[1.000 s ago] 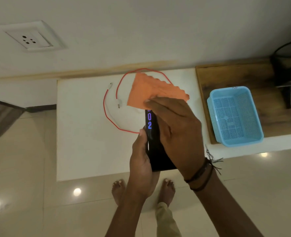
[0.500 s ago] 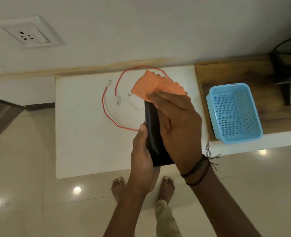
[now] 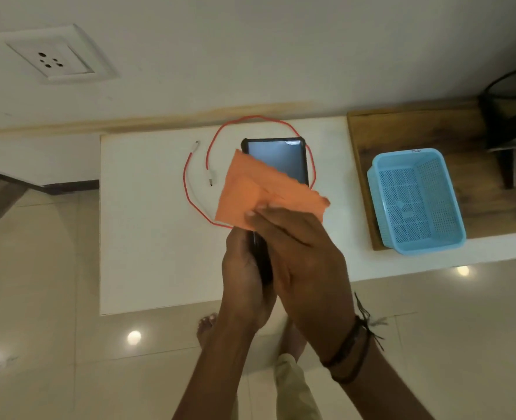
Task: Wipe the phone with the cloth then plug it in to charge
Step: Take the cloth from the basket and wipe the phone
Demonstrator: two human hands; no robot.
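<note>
Phone [image 3: 281,160] is held out over the white table [image 3: 147,237], its dark screen facing up and catching a pale reflection, its top end pointing at the table's far edge by the wall. From my feed I cannot tell whether it touches the table top. My view has the left hand [image 3: 244,268] gripping the phone's lower end, fingers curled round its edge. The right hand [image 3: 299,256] lies with straight fingers flat on the orange cloth [image 3: 250,195], pressing it onto the middle of the phone; the thumb is hidden from me. The cloth spreads beyond the fingertips and covers the lower half of the screen. Dark bands [image 3: 347,350] circle the right wrist.

On the table's far half lies a red cable [image 3: 187,183] in a loose loop, its two white plugs [image 3: 210,180] left of the phone. Just beyond the table's right end a wooden board [image 3: 402,128] carries a light blue basket [image 3: 408,153]. On the wall above the table's left end sits a white socket plate [image 3: 54,60]. Bare feet [image 3: 206,325] stand on the glossy tiles at the table's near edge.
</note>
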